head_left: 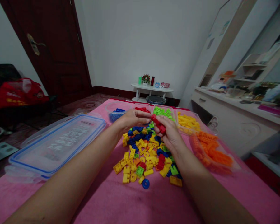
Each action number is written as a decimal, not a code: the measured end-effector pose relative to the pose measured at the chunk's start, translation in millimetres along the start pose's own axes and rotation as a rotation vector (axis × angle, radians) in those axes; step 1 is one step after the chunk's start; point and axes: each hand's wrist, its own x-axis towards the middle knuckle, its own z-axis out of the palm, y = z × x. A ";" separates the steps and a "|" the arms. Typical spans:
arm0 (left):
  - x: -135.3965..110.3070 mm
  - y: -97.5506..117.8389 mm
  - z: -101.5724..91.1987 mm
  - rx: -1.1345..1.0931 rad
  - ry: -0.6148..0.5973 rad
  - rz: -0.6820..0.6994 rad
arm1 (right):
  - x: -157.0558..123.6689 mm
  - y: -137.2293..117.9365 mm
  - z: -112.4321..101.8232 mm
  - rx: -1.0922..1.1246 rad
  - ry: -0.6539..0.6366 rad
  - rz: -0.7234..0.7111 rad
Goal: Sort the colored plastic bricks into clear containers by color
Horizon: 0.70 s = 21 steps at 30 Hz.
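Observation:
Above a heap of mixed toy building bricks point(147, 149), my right hand point(169, 129) is closed around several red toy bricks point(159, 124), which show between thumb and fingers. My left hand point(134, 118) reaches in from the left with its fingers stretched out. Its fingertips are at the upper end of the red bricks; I cannot tell whether they touch. Yellow, blue, green, red and orange pieces are mixed in the heap, and a blue ring-shaped piece point(146, 184) lies at its front edge.
Clear tubs hold sorted bricks behind and right of the heap: blue point(116, 115), red point(142, 109), green point(163, 112), yellow point(188, 121) and orange point(212, 149). Blue-rimmed clear lids point(58, 144) lie left on the pink cloth point(102, 199). A white cabinet point(226, 115) stands right.

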 end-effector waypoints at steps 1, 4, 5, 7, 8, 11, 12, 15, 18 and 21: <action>-0.7 1.5 -1.4 0.033 -0.029 0.005 | 0.6 -2.0 -1.2 0.097 -0.013 0.055; -2.4 5.8 -5.1 0.125 -0.096 0.032 | 1.8 -8.1 -4.6 0.331 -0.076 0.221; -2.6 6.6 -6.0 0.138 -0.101 0.041 | 1.8 -9.7 -5.2 0.380 -0.094 0.254; -2.0 6.5 -7.5 0.137 -0.078 0.062 | 0.9 -11.4 -5.1 0.433 -0.111 0.283; -1.2 5.8 -8.2 0.138 -0.056 0.068 | 0.2 -11.3 -4.4 0.439 -0.108 0.293; 2.6 2.1 -10.5 0.156 0.034 0.089 | -2.1 -6.5 -0.9 0.353 -0.062 0.345; 3.9 1.2 -11.5 0.156 0.056 0.102 | -2.6 -3.6 0.2 0.297 -0.045 0.363; 5.4 2.1 -14.9 0.118 0.094 0.144 | -2.3 5.7 1.6 0.137 -0.037 0.388; 2.5 9.1 -18.2 0.060 0.162 0.138 | 1.0 9.6 -1.2 0.073 -0.039 0.377; -1.1 16.8 -21.5 -0.005 0.274 0.144 | 7.4 7.3 -6.1 0.017 -0.005 0.382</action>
